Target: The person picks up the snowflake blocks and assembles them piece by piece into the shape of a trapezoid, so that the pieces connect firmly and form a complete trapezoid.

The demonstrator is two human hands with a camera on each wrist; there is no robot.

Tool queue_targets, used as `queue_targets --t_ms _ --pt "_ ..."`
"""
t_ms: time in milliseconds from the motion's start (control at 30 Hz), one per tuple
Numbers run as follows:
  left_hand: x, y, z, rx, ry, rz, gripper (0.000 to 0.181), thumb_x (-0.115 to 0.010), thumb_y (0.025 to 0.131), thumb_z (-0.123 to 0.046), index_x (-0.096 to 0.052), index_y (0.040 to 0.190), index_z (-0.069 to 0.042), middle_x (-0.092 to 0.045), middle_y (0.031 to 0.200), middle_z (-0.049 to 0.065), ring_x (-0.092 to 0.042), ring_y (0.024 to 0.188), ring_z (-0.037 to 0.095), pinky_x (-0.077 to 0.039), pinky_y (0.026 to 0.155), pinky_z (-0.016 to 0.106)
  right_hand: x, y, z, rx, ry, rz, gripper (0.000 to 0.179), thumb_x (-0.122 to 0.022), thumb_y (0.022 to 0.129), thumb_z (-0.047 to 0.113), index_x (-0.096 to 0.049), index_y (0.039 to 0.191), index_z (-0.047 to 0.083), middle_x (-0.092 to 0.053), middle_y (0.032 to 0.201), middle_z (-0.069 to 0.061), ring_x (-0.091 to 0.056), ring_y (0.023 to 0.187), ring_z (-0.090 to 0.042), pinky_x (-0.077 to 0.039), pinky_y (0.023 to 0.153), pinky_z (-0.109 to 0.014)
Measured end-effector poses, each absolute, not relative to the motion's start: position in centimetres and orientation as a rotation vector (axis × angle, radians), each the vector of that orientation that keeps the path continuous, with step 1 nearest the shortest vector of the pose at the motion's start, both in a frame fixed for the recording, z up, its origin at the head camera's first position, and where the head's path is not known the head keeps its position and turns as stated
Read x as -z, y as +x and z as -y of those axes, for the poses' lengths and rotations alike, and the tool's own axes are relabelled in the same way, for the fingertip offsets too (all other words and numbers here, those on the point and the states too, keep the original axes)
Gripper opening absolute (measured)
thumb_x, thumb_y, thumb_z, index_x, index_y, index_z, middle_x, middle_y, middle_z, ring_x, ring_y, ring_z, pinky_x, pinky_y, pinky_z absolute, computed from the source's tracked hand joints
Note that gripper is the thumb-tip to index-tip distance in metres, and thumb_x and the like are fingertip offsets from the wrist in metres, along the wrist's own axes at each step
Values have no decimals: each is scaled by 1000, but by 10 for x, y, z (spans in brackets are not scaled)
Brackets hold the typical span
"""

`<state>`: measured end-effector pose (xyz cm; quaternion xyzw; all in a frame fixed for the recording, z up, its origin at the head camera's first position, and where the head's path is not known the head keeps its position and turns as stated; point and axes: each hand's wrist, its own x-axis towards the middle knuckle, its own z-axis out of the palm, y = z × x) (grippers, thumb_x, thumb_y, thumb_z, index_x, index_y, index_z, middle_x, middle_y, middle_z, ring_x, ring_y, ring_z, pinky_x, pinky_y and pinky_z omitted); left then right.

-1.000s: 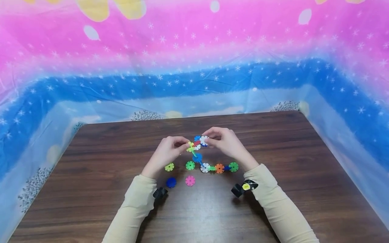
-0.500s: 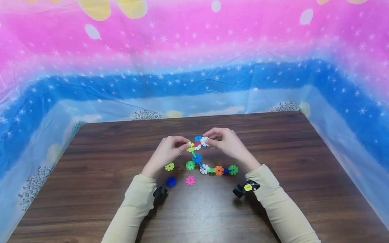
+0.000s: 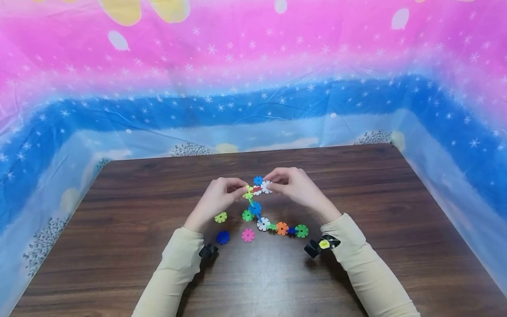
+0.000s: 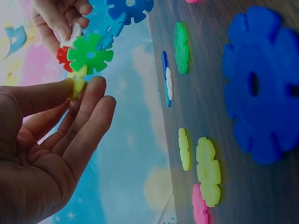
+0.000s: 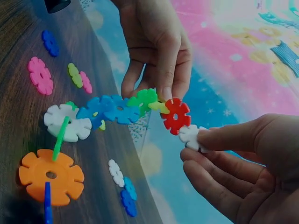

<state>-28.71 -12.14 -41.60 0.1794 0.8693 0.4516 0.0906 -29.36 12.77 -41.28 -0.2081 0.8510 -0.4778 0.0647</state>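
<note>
A cloth backdrop (image 3: 253, 66) in pink and blue, scattered with white snowflakes, wraps the far side of a dark wood-grain table (image 3: 253, 281). Two forearms in cream sleeves (image 3: 370, 259) reach in from the near edge. The left hand (image 3: 215, 198) and right hand (image 3: 296, 189) face each other above the table's middle.

Between them is a chain of notched plastic snowflake discs (image 3: 255, 211), raised at the held end and trailing back toward the person, then off to the right. Whether its far end touches the table is unclear. The left thumb and fingertips pinch a yellow disc (image 3: 248, 193) in the chain; the other fingers are gently bent. The right thumb and forefinger pinch a white disc (image 5: 188, 135), with the other fingers curving beneath. A red disc (image 5: 182, 111) sits between those two. Further along the chain is an orange disc (image 3: 282, 224).

A black wrist camera (image 3: 311, 248) is strapped at the right cuff. On the tabletop lie a loose dark blue disc (image 3: 223, 242), a pink disc (image 3: 248, 240) and a loose yellow-green disc (image 3: 221, 220).
</note>
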Motion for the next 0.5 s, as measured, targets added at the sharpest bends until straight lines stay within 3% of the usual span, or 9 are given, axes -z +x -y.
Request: queue_targets --t_ms 233,500 --pt "415 -285 119 -1405 498 -2552 20 -63 102 -22 -73 113 -8 -73 99 4 -71 92 31 -56 85 49 416 -294 -124 1493 -574 -2552 17 -69 98 17 -73 114 12 -74 96 -1 -72 88 -33 -58 76 -42" --pt "418 -283 113 -1415 491 -2600 17 -63 101 -16 -74 109 -4 -73 95 6 -73 87 31 -58 81 44 425 -294 -121 1607 -498 -2498 17 -69 97 14 -73 112 6 -75 94 -5 -72 87 -35 -58 77 -43"
